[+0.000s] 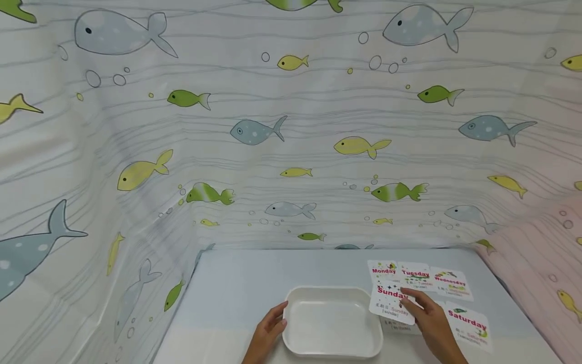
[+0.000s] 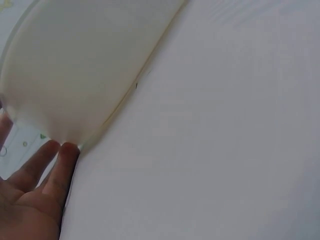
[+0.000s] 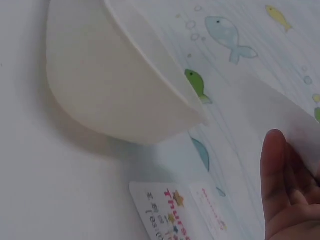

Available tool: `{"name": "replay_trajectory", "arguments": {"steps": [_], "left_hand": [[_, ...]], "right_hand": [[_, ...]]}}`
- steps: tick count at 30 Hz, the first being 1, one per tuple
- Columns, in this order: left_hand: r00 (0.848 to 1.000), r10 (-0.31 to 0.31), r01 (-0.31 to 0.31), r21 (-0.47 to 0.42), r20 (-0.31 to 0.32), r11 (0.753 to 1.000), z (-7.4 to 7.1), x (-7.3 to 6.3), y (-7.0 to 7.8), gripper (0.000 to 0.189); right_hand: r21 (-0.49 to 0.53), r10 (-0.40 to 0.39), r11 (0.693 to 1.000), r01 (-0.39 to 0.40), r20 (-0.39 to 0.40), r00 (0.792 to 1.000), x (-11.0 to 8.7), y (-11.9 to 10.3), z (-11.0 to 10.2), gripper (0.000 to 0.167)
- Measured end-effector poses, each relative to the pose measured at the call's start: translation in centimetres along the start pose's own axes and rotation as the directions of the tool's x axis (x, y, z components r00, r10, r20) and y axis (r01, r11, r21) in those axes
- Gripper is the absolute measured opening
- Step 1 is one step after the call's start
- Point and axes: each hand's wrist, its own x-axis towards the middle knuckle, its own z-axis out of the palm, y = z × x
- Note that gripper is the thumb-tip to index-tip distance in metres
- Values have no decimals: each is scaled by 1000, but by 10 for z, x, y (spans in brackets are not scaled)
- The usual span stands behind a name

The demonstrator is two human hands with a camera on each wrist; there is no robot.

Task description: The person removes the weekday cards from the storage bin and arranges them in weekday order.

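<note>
A white tray (image 1: 291, 349) with rounded corners stands on the table in the head view. Touching its left end is my left hand (image 1: 268, 331); the left wrist view shows straight fingers (image 2: 63, 167) against the outer wall. Right of the tray, my right hand (image 1: 429, 323) pinches the Sunday card (image 1: 384, 302) between thumb and fingers, face up and raised over other cards. Its plain back appears in the right wrist view. Partly hidden under it lies the Thursday card (image 3: 162, 212), and the Monday card (image 1: 382, 268) is just behind.
Along the back of the card group lie the Tuesday card (image 1: 414, 270) and the Wednesday card (image 1: 452, 284). The Saturday card (image 1: 470, 323) lies right of my right hand. A fish-print curtain (image 1: 318, 111) surrounds the pale table (image 1: 241, 273) at the back and sides.
</note>
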Motion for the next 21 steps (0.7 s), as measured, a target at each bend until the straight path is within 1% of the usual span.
{"name": "replay_trajectory", "arguments": {"steps": [3,4,6,11,15,17,20,21], "left_hand": [[1000,6,-6,4,3,1000,3,-1,-1,49],[1000,14,-14,6,0,1000,3,-2,-1,49],[1000,19,-19,12,-5,1000,4,-2,0,49],[1000,15,-14,11,-15,1000,4,-1,2,50],[1000,10,-10,11,-21,1000,5,-3,3,49],[1000,9,-9,8,-17,1000,6,-4,3,50],[1000,-2,2,-6,-7,1000,6,-5,3,50],[1000,-7,7,-7,-4,1000,6,-5,3,51]], "right_hand": [[25,87,996,-87,17,996,-10,10,-12,77],[25,102,994,-102,23,995,-13,14,-16,82],[-30,135,990,-134,9,991,-17,21,-22,86],[-167,178,968,-187,-64,982,-25,33,-38,89],[-176,179,966,-188,-64,982,-31,40,-46,91],[-143,173,973,-180,-58,983,-35,44,-48,90],[-33,197,980,-198,-39,980,-41,54,-49,88],[10,207,978,-207,-11,978,-44,59,-49,86]]}}
